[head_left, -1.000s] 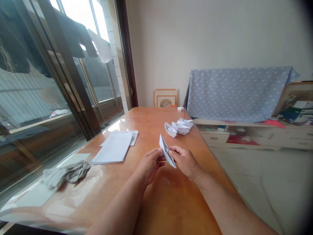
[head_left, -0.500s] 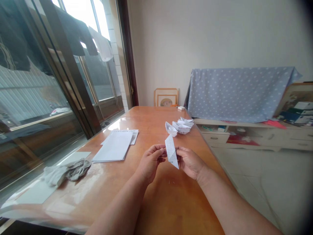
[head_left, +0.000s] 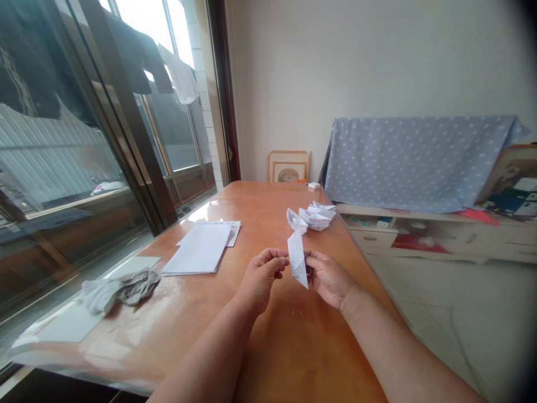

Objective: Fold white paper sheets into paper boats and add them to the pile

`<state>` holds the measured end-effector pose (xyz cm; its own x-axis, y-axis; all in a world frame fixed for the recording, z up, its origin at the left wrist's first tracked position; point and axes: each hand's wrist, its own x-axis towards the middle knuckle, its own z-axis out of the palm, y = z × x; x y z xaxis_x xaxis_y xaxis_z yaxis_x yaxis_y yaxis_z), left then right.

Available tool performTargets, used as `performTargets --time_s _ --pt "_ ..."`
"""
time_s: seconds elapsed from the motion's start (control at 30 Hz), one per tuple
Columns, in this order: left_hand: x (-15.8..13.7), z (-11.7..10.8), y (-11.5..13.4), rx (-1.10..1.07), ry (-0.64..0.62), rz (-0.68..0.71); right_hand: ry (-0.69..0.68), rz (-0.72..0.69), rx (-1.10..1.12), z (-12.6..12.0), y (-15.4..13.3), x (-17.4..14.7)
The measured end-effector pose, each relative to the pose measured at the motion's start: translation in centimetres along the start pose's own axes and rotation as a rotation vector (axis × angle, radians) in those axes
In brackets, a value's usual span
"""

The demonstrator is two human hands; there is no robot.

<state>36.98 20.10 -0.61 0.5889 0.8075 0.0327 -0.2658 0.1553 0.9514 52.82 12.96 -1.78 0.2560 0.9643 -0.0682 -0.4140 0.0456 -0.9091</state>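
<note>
Right hand (head_left: 330, 280): thumb and fingers pinch the folded paper (head_left: 298, 260) above the table (head_left: 306, 352). Left hand (head_left: 260, 280): fingers curled, thumb gap narrow, tips beside the paper's left edge; contact cannot be determined. Paper: creased, printed, slant-ended strip. Table: smooth, glossy, orange-brown.

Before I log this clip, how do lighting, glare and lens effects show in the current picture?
Head view, upper left: the window is blown out to white; head view, left side: pale glare washes over the table; head view, right side: the corners fall dark; head view, center: the folded paper shows faint marks, too small to read.
</note>
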Motion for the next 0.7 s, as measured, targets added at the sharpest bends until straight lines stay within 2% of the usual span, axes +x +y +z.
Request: performTargets --time_s 0.7 --pt "-0.13 -0.05 -0.07 -0.021 -0.022 -0.062 0.084 -0.054 -0.147 -0.04 0.18 0.02"
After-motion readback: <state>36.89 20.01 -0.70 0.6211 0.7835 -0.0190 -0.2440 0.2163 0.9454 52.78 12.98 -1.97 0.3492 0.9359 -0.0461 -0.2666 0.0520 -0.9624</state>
